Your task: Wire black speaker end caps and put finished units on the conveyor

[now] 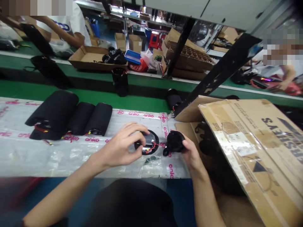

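My right hand grips a black round cap-like part by its right side, the thumb against its edge. A thin red wire runs from near this part to a black round housing on the bench. Wires and small connectors show on the housing's upper face. My left hand is at the housing's left side, its fingers curved and apart above the rim. Nothing is visible between those fingers; whether they touch the rim is unclear. A small dark green patch shows on the bench just below the housing.
Several black fabric-covered cylinders lie left on the plastic-wrapped bench. A large open carton with black parts stands at right. Beyond is a green conveyor belt with more cylinders. People work across it.
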`<state>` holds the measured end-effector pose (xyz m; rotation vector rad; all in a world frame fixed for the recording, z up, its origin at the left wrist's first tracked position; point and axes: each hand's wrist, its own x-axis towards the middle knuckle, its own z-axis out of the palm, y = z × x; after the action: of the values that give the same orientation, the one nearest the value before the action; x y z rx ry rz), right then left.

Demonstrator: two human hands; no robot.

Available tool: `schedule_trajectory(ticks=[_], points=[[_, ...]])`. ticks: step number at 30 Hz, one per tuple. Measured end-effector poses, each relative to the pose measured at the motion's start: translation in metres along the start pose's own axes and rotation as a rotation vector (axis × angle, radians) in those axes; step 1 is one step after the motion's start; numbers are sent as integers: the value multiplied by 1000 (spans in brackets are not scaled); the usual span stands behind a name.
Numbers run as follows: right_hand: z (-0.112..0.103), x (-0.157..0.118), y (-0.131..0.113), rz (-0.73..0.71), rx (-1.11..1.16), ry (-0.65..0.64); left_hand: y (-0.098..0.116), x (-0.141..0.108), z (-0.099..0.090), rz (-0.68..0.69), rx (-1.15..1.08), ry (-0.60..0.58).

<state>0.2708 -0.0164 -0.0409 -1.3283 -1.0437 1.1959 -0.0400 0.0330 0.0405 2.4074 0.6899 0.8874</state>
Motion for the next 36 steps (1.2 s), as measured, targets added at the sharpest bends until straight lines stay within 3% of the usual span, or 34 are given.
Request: schedule_trajectory(ticks=[3,6,12,16,21,24,32,36], points=[[26,-9,3,131,395,22,-3,25,-8,136,30,-192],[52,-17,4,180,499,11,-4,39,-5,157,55,-331],[69,-24,3,198,521,-34,-1,33,6,107,-51,-222],[65,-22,6,204,536,-66,2,31,-2,52,-75,-309],[65,-21,12,216,603,-91,-1,43,-5,125,-20,-390],[69,-23,11,212,595,-61,-7,46,-3,129,-74,-355],[74,-28,12,202,652,-56,-7,29,17,-200,-184,-113],[73,-32,14,205,641,-55,0,22,32,-263,-159,32]])
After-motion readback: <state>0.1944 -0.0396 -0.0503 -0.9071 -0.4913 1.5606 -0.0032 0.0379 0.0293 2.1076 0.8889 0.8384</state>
